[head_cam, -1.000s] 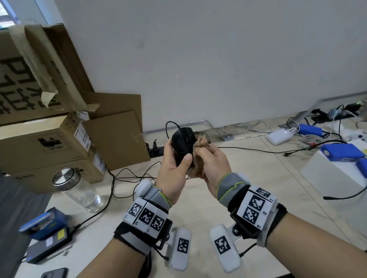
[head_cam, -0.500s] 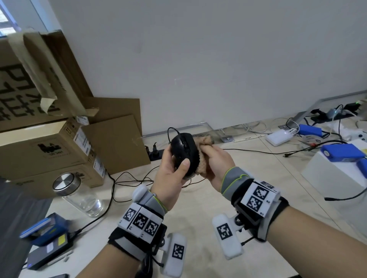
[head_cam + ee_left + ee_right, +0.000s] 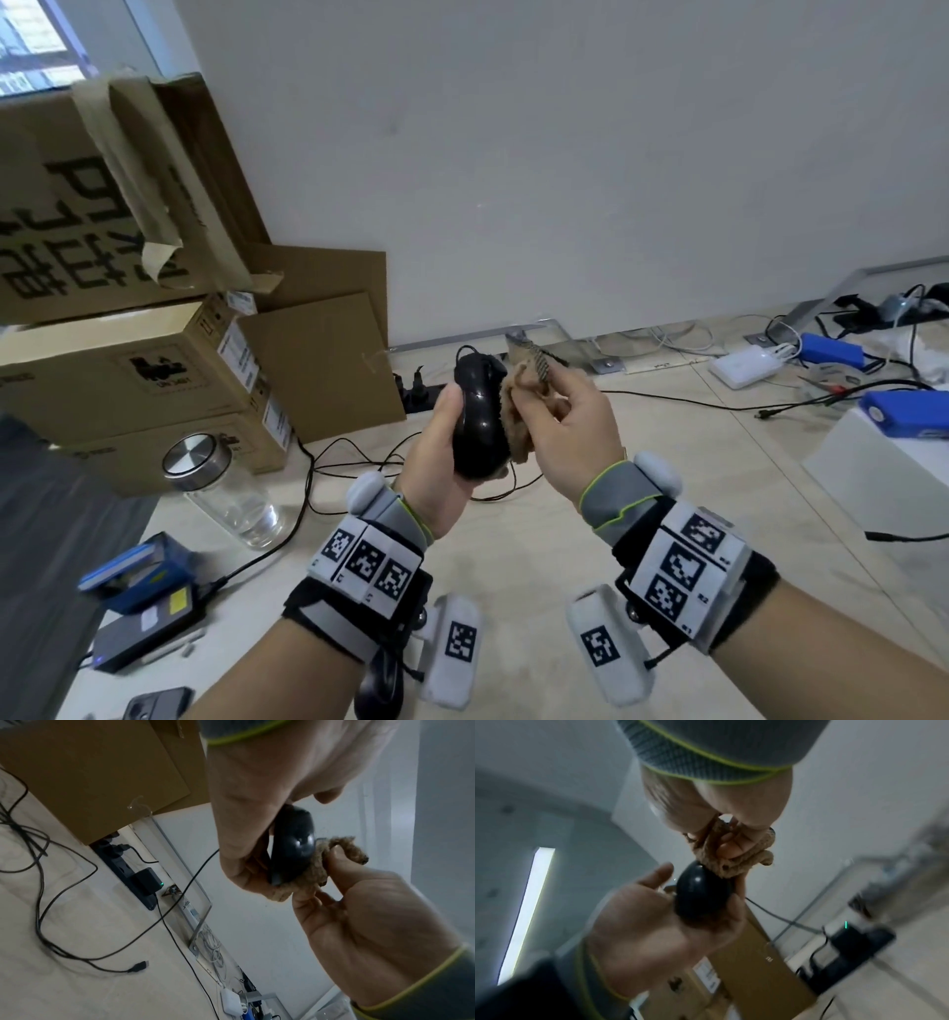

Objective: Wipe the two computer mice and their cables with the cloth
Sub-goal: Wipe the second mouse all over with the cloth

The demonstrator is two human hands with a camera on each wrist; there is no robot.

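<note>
My left hand (image 3: 452, 437) holds a glossy black mouse (image 3: 477, 421) upright above the table, thumb on its left edge and fingers behind it. Its thin black cable (image 3: 359, 457) hangs down to loops on the tabletop. Gripped in my right hand (image 3: 565, 426), a bunched brown cloth (image 3: 518, 416) presses against the mouse's right side. The left wrist view shows the cloth (image 3: 316, 866) wrapped under the mouse (image 3: 293, 850). In the right wrist view the cloth (image 3: 731, 862) touches the mouse (image 3: 700, 894) from above. A dark rounded shape, probably the second mouse (image 3: 377, 688), lies below my left wrist.
Stacked cardboard boxes (image 3: 128, 360) stand at the left, with a lidded glass jar (image 3: 221, 493) in front of them. A black power strip (image 3: 133, 874) lies by the wall. Blue devices (image 3: 133, 570) sit at the front left. A white box (image 3: 883, 462) and chargers crowd the right.
My left hand has turned the mouse, so more of its glossy back shows and the thumb now lies on its left edge. The cloth has slid along the mouse's right side.
</note>
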